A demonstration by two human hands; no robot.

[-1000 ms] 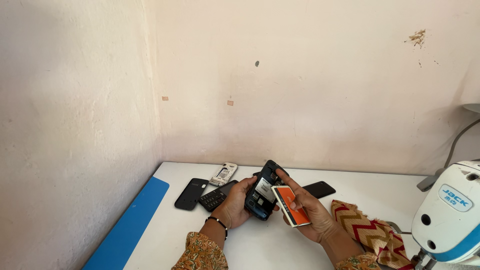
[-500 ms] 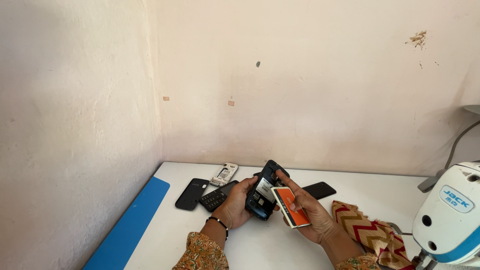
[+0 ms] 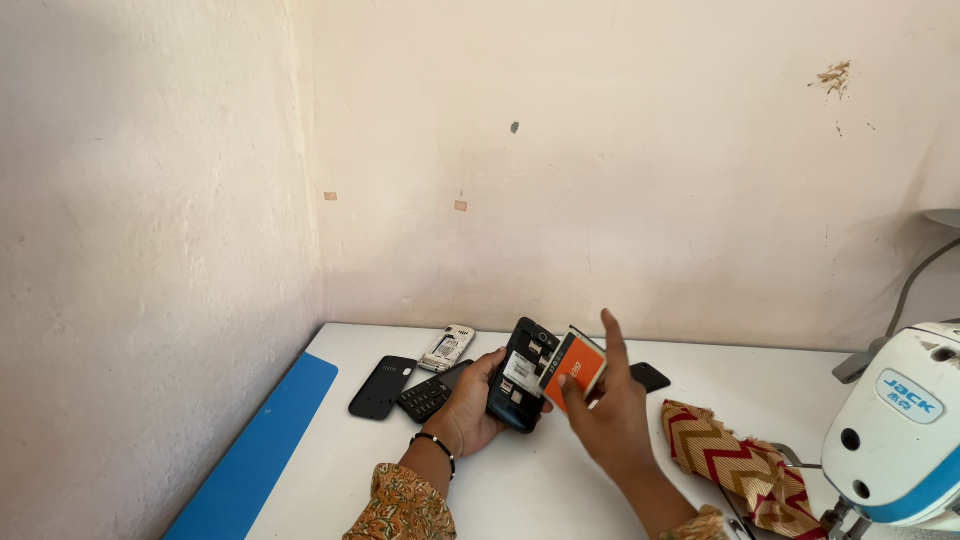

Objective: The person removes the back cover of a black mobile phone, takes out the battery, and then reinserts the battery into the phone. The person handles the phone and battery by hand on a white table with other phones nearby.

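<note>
Upright, slightly tilted, the opened phone [image 3: 522, 375] rests in the left hand [image 3: 473, 405].

The left hand [image 3: 470, 405] holds a black phone with its back cover off [image 3: 520, 375], tilted up over the white table [image 3: 560, 480]. The right hand [image 3: 612, 420] holds a flat orange battery [image 3: 572, 368] right beside the open phone. A black phone cover [image 3: 382, 386], a small black keypad [image 3: 425, 397] and a zigzag cloth [image 3: 735, 465] lie on the table.

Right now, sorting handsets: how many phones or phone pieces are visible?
5: opened black phone in left hand; silver phone, black cover, black keypad, black piece on table. More may be hidden.
</note>
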